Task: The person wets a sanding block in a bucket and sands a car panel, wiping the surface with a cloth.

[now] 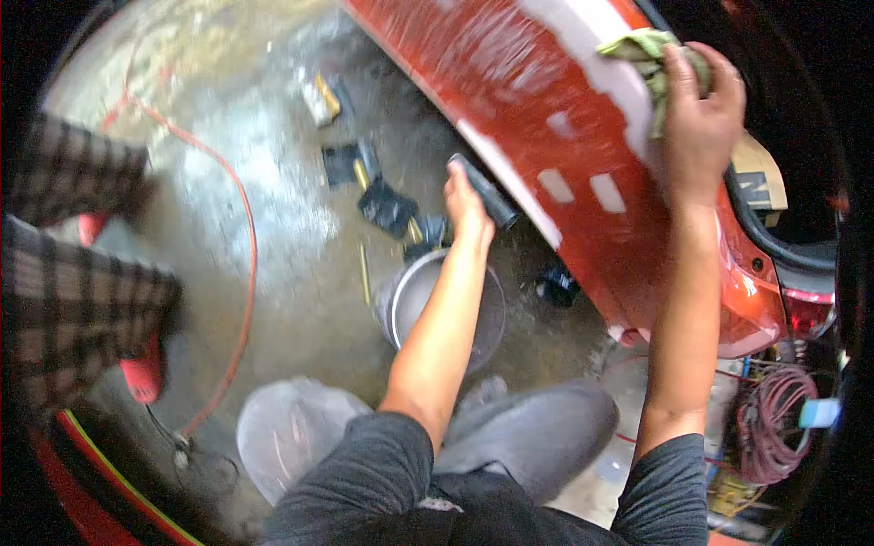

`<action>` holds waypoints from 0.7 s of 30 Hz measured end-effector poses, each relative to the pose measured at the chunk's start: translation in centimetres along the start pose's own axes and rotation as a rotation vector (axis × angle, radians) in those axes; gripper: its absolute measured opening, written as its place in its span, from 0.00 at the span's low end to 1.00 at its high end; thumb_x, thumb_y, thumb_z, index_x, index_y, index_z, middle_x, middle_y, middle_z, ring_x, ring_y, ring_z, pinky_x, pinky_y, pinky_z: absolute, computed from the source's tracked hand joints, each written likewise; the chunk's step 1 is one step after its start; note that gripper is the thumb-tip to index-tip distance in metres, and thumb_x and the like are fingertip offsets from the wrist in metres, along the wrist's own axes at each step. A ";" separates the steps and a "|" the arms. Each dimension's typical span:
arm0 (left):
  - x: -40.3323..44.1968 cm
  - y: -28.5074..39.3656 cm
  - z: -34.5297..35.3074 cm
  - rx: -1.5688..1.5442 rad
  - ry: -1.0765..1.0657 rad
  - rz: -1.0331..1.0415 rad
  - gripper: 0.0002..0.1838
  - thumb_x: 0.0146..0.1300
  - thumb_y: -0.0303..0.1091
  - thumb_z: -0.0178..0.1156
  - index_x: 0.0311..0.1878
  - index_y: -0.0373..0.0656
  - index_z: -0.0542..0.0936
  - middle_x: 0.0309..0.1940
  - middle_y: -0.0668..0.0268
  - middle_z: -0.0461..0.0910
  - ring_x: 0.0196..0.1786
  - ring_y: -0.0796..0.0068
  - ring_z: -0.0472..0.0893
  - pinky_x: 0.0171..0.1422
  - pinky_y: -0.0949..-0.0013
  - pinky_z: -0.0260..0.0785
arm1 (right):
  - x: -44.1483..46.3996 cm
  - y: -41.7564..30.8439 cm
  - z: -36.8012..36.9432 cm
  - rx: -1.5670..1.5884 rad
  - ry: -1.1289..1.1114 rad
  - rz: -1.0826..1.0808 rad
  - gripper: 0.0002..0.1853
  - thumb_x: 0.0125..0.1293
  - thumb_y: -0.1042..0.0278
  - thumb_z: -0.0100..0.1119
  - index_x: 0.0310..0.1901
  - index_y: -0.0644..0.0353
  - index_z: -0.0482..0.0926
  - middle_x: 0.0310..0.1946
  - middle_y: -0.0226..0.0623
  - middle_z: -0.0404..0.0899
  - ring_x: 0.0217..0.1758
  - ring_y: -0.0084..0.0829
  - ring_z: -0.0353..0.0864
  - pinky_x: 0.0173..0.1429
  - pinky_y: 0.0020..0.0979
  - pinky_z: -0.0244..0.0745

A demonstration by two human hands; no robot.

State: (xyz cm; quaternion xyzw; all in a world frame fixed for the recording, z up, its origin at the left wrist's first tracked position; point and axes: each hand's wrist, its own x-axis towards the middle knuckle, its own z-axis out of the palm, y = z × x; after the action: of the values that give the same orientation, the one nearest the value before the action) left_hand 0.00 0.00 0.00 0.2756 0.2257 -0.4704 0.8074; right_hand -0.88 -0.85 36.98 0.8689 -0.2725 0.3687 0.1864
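Observation:
My right hand (701, 118) is closed on a crumpled green cloth (642, 45) and presses it to the upper edge of a red car body panel (537, 100). Whitish patches and scuffed areas mark that panel. Lower and to the left, my left hand (469, 209) grips a long dark grey block (485, 191), held beside the panel's lower edge. It looks like a sanding block, though blur hides its detail. Beneath my left forearm stands a round grey bucket (391, 309) on the floor.
Dark sheets (387, 207) and yellow-edged pieces lie on the wet concrete floor (300, 264). An orange hose (250, 237) curves across at left, near another person's plaid-trousered legs (82, 300). A coiled reddish hose (774, 423) and a tail light (808, 314) are at right.

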 end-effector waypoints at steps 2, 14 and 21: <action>-0.6 5.2 -0.2 -0.092 -0.127 0.045 0.22 0.80 0.53 0.57 0.56 0.42 0.81 0.49 0.68 0.84 0.51 0.72 0.81 0.61 0.63 0.74 | -0.8 -0.3 1.2 -0.034 0.065 -0.081 0.19 0.72 0.58 0.69 0.57 0.59 0.82 0.54 0.44 0.83 0.59 0.42 0.81 0.67 0.40 0.72; -20.8 9.4 8.3 -0.022 -0.325 0.525 0.18 0.82 0.47 0.50 0.59 0.41 0.70 0.47 0.63 0.78 0.49 0.69 0.79 0.60 0.61 0.75 | -14.4 -5.2 -9.2 0.421 -0.594 0.092 0.44 0.58 0.69 0.68 0.77 0.67 0.61 0.73 0.59 0.67 0.76 0.58 0.69 0.79 0.51 0.63; -23.7 4.3 5.5 0.161 -0.527 0.238 0.13 0.81 0.41 0.53 0.56 0.42 0.72 0.50 0.64 0.79 0.55 0.72 0.79 0.67 0.62 0.70 | -19.9 -0.4 -9.8 0.640 -0.717 0.368 0.45 0.60 0.72 0.64 0.79 0.69 0.56 0.69 0.65 0.72 0.70 0.57 0.76 0.72 0.46 0.74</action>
State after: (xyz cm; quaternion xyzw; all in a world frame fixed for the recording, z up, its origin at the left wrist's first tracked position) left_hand -6.45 13.18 19.86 0.2315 -0.0637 -0.4442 0.8632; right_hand -17.47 11.26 28.61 0.8919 -0.3413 0.1392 -0.2619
